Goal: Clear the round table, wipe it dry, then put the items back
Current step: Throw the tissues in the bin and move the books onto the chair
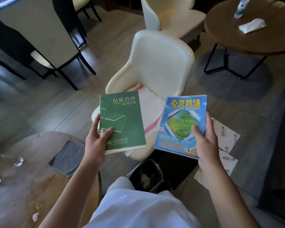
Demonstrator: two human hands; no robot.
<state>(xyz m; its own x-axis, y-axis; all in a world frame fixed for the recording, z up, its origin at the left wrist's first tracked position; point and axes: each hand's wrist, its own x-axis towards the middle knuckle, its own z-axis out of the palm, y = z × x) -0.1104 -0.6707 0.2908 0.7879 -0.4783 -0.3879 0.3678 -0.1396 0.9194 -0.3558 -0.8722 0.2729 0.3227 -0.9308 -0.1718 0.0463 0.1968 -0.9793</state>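
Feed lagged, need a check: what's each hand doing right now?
Left hand: grip closed on the green paperback book.
Right hand: grip closed on the blue paperback book.

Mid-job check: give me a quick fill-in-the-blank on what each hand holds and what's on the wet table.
1. The left hand grips the ____ paperback book.
2. The right hand holds the blue paperback book by its ____ edge.
3. The grey square cloth lies on the round wooden table, which shows puddles of ____.
4. Behind both books stands a ____ padded chair.

Missing words: green; right; water; cream
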